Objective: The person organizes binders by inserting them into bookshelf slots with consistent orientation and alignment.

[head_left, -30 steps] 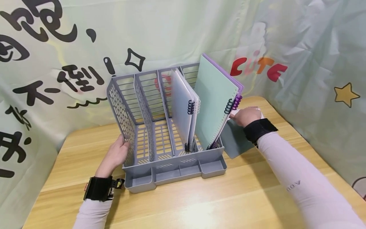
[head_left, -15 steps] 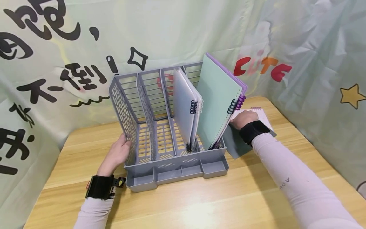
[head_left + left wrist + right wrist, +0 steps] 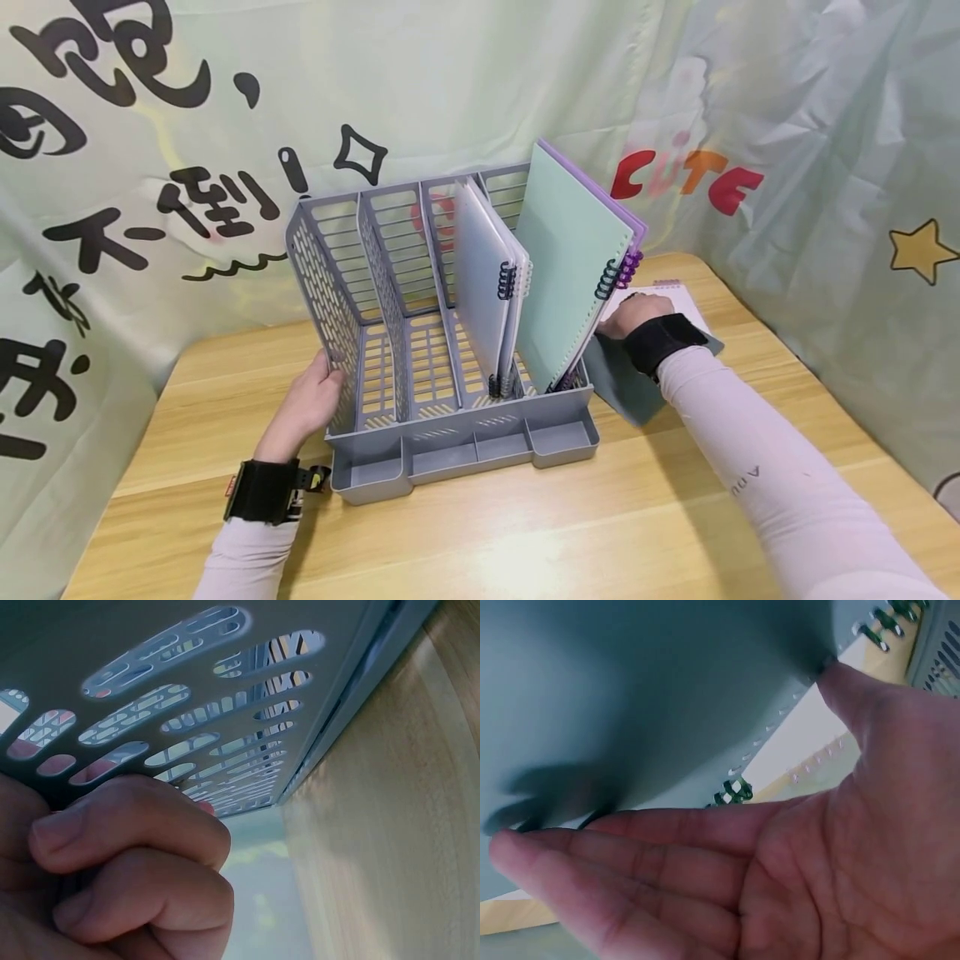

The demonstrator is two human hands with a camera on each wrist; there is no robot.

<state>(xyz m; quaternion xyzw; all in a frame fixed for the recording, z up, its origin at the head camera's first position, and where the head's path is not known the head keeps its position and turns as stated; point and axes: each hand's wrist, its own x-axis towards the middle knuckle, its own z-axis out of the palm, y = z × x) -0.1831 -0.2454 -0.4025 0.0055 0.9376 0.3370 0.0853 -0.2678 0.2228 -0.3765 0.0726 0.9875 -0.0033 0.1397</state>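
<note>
My left hand point(image 3: 306, 404) grips the left side wall of a grey desk file organizer point(image 3: 450, 429). In the left wrist view its fingers point(image 3: 154, 821) are curled beside the slotted wall. My right hand point(image 3: 636, 315) reaches to a dark green spiral notebook point(image 3: 626, 383), right of the organizer. From the right wrist, the thumb touches the notebook's coil edge and the long fingers lie nearly straight against its cover point(image 3: 667, 690). A white spiral pad point(image 3: 688, 307) lies by it, partly hidden by my hand.
Mint point(image 3: 566, 258) and purple point(image 3: 596, 193) spiral notebooks lean in the organizer's right slot. Clear-covered notebooks point(image 3: 480, 279) stand one slot to the left. Small trays point(image 3: 442, 458) run along the organizer's front. A printed cloth point(image 3: 450, 75) hangs behind the wooden table point(image 3: 517, 533).
My right hand has drawn slightly left, uncovering more of the white pad. The dark green notebook's near corner has shifted right and toward me. My left hand keeps its hold.
</note>
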